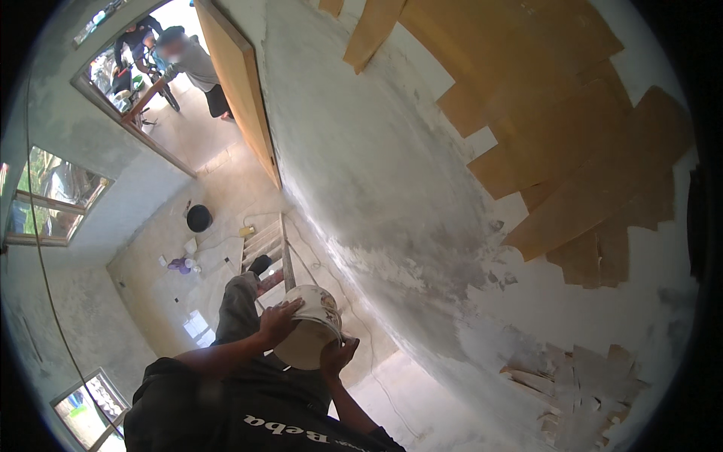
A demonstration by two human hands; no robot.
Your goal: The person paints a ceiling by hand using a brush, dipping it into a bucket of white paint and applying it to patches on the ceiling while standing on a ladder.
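Note:
A white bucket (315, 301) with a coloured print on its side is tilted in front of my body, its pale inside partly showing. My left hand (281, 320) is closed on the bucket's upper left side, fingers pressed over it. At the rim on the right, my right hand (339, 355) grips the bucket, thumb up. Beyond the bucket stands a wooden ladder (288, 264). One of my feet (260, 264) is on or close to its rungs; the exact contact is hidden.
Far below on the floor are a black bucket (199, 218), a purple bundle (180, 264) and a yellow item (247, 231). A cable (372, 354) runs along the wall. An open wooden door (241, 83) stands near a person (197, 66) in the doorway. Brown sheets (527, 98) cover the upper right.

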